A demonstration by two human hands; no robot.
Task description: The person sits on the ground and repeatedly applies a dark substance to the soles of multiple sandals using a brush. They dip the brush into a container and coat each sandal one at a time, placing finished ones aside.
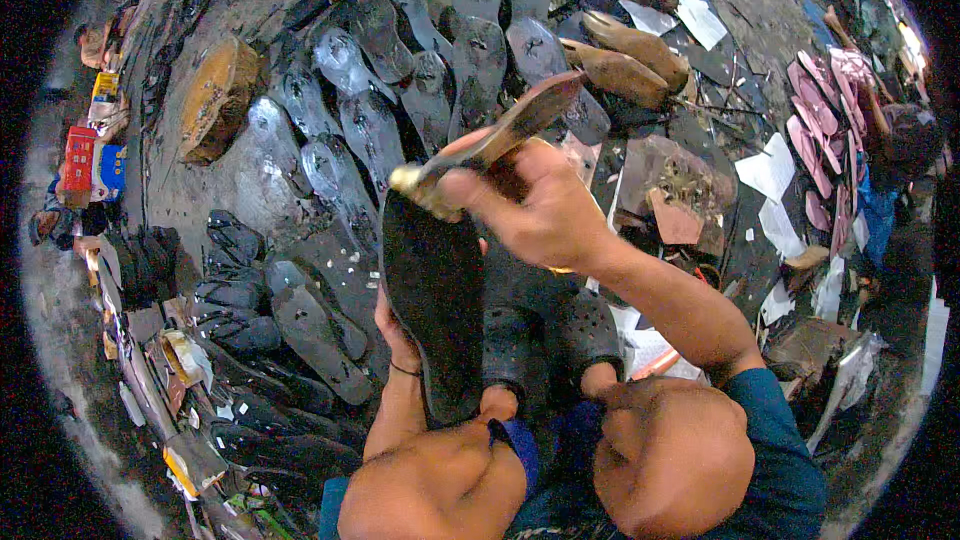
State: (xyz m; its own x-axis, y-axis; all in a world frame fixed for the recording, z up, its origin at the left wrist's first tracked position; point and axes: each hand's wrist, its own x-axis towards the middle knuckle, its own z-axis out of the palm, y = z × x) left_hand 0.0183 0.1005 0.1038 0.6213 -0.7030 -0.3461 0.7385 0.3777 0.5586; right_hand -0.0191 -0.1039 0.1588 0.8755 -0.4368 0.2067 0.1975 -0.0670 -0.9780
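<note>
My left hand (395,340) grips a large black shoe sole (432,300) from underneath, its thumb side at the left edge and a fingertip at the right edge. The sole stands tilted above my feet, its flat dark face toward me. My right hand (540,202) is closed on what looks like a hammer (540,105). Its brass-coloured end is over the sole's top edge, and a broad brown handle reaches up to the right. Whether that end touches the sole, I cannot tell. Beyond the hands lie several grey soles (372,125), some with a shiny coating.
A wooden block (222,100) is at the far left. Wooden shoe lasts (625,60) lie at the far right. Pink soles (815,130) are stacked at the right. Black sandals (235,315) and loose soles crowd the left. Paper scraps (770,170) litter the ground.
</note>
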